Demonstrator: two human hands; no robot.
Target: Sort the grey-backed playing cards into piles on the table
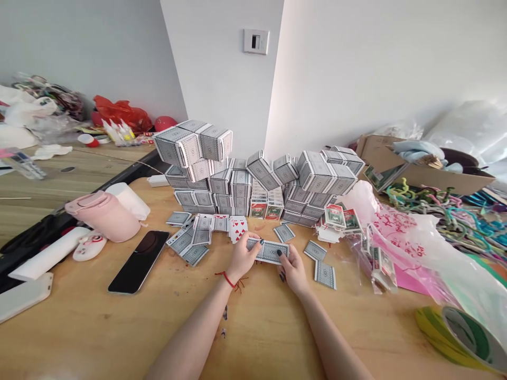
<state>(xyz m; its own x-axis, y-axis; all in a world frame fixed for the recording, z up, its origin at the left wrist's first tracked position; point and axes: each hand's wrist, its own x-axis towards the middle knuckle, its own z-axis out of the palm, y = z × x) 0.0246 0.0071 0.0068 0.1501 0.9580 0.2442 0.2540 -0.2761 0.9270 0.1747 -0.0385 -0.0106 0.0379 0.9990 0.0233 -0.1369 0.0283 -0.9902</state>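
My left hand [242, 258] and my right hand [293, 268] hold playing cards [272, 251] between them, grey patterned backs up, just above the table. The left thumb presses one end and the right thumb the other; whether it is one card or several is hard to tell. Behind them rise stacked blocks folded from cards [232, 182]. Loose folded cards [202, 229] lie to the left, with a red-heart card [237, 228] face up by my left hand. More bent cards [325, 274] lie right of my right hand. Card boxes [258, 210] stand under the blocks.
On the left are a black phone [138, 262], a pink jug [105, 214] and a white mouse [90, 245]. At right lie green and yellow tape rolls [431, 335], a plastic bag [400, 227], pipe cleaners [420, 203] and a cardboard box [447, 182].
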